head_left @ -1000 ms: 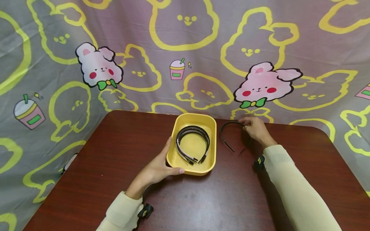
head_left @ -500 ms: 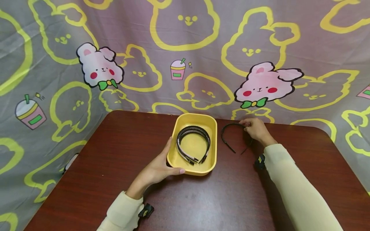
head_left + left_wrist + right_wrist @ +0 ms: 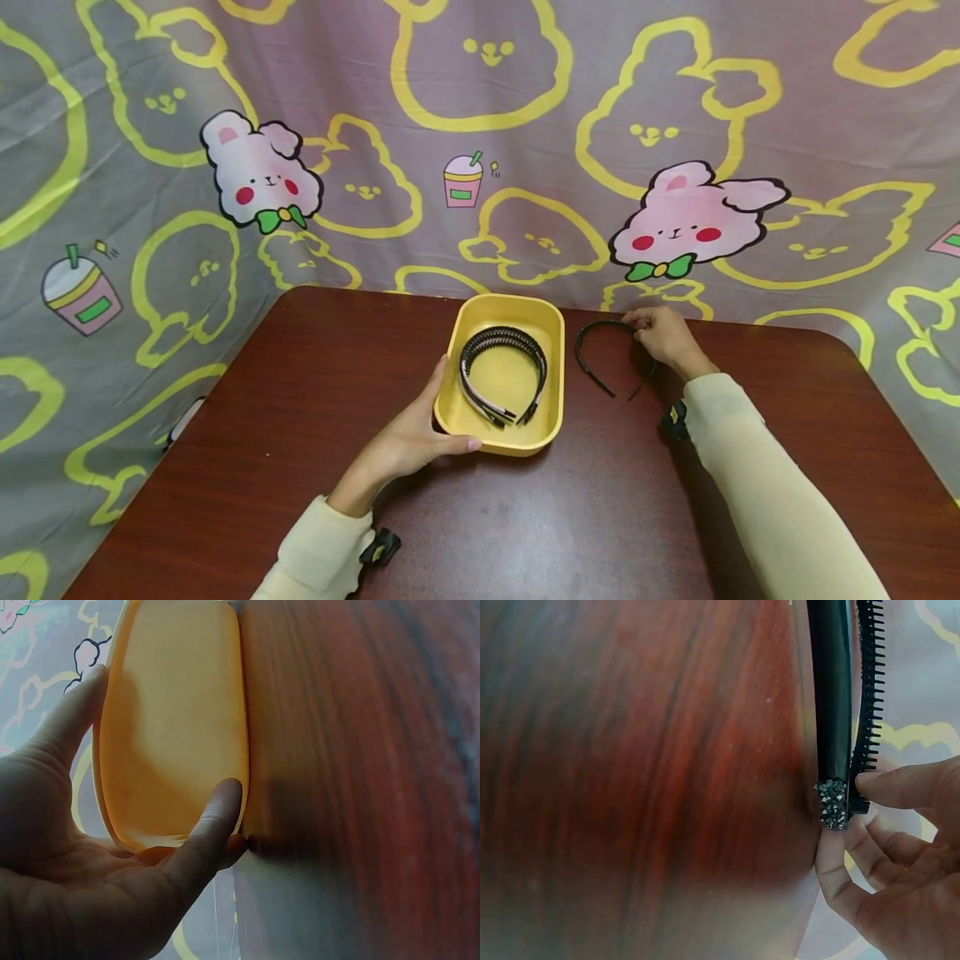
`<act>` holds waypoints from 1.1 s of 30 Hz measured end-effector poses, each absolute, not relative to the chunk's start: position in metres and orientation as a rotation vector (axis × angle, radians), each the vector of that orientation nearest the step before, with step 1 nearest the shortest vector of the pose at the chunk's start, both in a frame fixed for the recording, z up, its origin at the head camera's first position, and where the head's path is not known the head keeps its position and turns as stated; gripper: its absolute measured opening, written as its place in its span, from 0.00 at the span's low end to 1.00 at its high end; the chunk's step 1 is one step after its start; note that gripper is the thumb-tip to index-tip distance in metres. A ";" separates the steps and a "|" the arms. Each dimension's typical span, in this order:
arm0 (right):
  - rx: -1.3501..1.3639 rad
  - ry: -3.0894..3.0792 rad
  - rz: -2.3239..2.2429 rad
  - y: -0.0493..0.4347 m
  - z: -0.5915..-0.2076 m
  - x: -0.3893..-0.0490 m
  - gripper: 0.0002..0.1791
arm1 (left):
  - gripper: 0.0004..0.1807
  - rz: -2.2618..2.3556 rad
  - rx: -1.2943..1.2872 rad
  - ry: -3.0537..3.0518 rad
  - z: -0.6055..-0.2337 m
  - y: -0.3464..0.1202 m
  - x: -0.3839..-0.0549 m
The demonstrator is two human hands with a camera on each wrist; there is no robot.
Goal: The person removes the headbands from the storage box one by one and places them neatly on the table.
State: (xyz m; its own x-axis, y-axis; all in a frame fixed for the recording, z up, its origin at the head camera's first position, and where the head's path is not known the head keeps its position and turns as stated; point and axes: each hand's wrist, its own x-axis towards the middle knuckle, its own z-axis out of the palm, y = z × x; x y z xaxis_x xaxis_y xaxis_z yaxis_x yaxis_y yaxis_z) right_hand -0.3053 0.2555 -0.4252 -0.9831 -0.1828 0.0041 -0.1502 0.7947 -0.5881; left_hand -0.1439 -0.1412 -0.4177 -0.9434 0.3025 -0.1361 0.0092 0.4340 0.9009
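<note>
Centrally, the left hand (image 3: 408,433) grips a yellow bin (image 3: 557,375) containing several headbands (image 3: 501,337); right of centre, the right hand (image 3: 666,336) pinches a black headband (image 3: 592,376).

A greyish-pink cloth (image 3: 585,75) is hanging across the upper half of the head view and running down both sides. Yellow animal outlines (image 3: 483,125) are covering it. A white rabbit head (image 3: 258,179) is showing at upper left, a pink rabbit head (image 3: 686,225) right of centre; an upright cup (image 3: 462,183) is sitting between them, a tilted cup (image 3: 81,296) at far left. A reddish-brown desk (image 3: 262,400) is filling the lower half.
</note>
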 end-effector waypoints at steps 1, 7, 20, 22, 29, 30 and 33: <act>-0.268 2.928 -0.951 0.255 -0.425 -0.305 0.17 | 0.72 1.512 0.269 2.413 -0.418 -0.141 -0.144; -0.266 2.943 -0.936 0.255 -0.425 -0.306 0.16 | 0.72 1.507 0.260 2.420 -0.418 -0.142 -0.144; -0.268 2.959 -0.971 0.253 -0.412 -0.297 0.16 | 0.72 1.490 0.249 2.437 -0.418 -0.142 -0.144; -0.296 2.967 -0.975 0.250 -0.407 -0.294 0.17 | 0.72 1.481 0.249 2.447 -0.419 -0.143 -0.144; -0.382 3.029 -1.024 0.231 -0.388 -0.282 0.15 | 0.72 1.478 0.240 2.452 -0.419 -0.142 -0.144; -0.395 3.033 -1.038 0.229 -0.386 -0.281 0.15 | 0.72 1.478 0.240 2.453 -0.419 -0.142 -0.144; -0.429 3.043 -1.072 0.221 -0.380 -0.278 0.15 | 0.72 1.479 0.248 2.451 -0.419 -0.142 -0.144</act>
State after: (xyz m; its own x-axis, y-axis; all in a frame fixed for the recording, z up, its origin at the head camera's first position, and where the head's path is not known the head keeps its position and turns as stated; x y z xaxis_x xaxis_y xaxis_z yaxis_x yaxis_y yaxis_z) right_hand -0.2777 0.2213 -0.3804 -0.9589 -0.2086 0.1922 -0.2830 0.7490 -0.5991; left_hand -0.1440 -0.1417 -0.4190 -0.9498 0.2806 -0.1385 0.0083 0.4650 0.8853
